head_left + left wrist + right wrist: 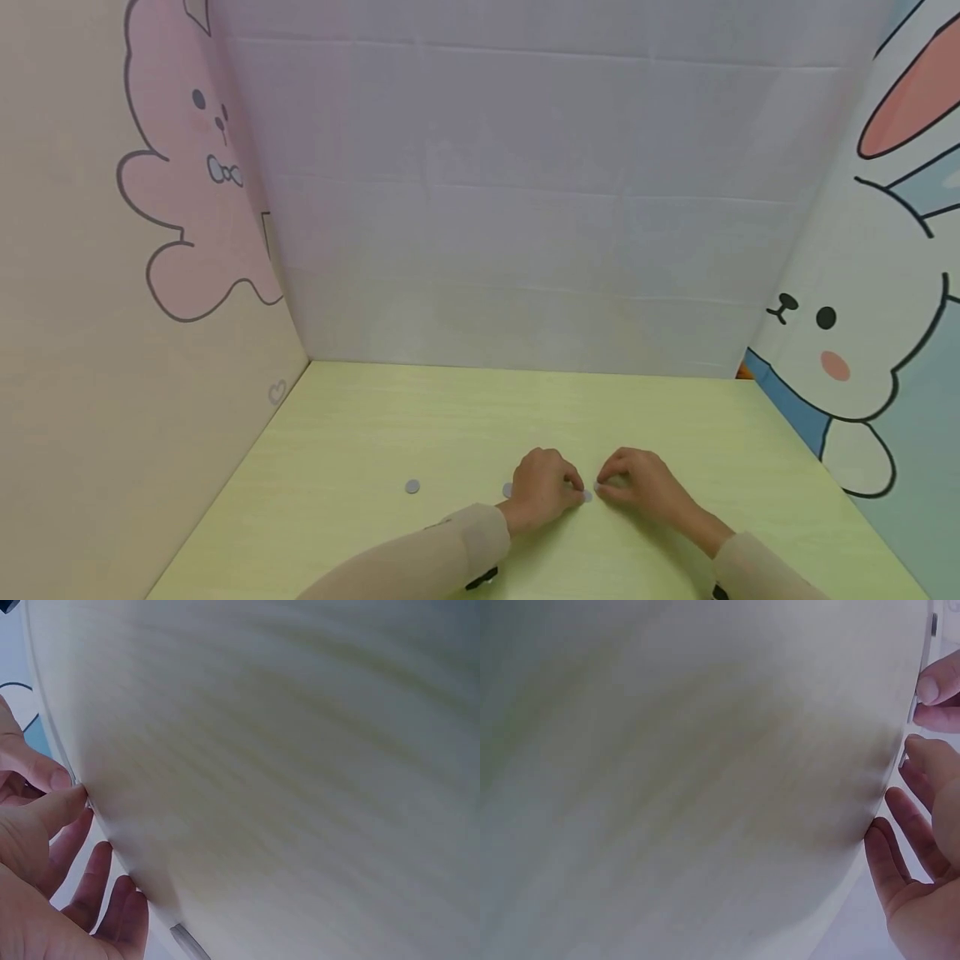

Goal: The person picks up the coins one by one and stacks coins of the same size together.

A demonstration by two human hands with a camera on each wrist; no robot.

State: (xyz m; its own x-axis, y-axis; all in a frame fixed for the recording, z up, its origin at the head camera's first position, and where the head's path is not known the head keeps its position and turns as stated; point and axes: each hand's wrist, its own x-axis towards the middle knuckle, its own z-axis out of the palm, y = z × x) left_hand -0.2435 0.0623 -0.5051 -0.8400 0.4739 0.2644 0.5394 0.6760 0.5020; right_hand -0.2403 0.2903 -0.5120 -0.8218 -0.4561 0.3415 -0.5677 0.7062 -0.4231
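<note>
Toward the front right of the table, my left hand point(542, 485) pinches a small round grey disc point(587, 497) between thumb and fingertips. Close by on the right, my right hand point(647, 483) pinches another grey disc point(903, 759), mostly covered by its fingers. The two hands face each other, their fingertips low at the tabletop and a small gap apart. Just left of my left wrist lies a third disc point(507, 490), partly hidden by the hand. Farther left, one more disc point(412, 486) lies flat by itself.
The pale yellow-green tabletop point(360, 425) carries the discs. Behind it stands a creased whitish sheet point(525, 208). A left wall point(67, 375) with a pink cartoon animal and a right wall point(922, 492) with a white rabbit flank the table.
</note>
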